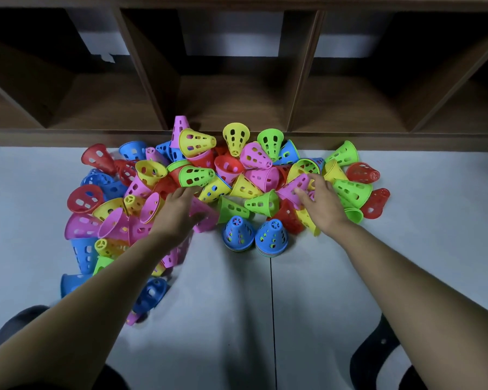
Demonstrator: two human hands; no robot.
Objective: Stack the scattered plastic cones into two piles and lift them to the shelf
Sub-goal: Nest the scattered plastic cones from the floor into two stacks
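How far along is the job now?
Done: two stacks stand in front, blue on top. In hand: the right hand grips a pink cone; the left hand reaches into the heap, grip blurred. Left: most of the heap, and nothing is on the shelf yet.

A dark brown wooden shelf (68,136) spans the top of the frame (open compartments, pale backs). Below lies pale grey floor (434,220), with 1 dark seam at lower middle.
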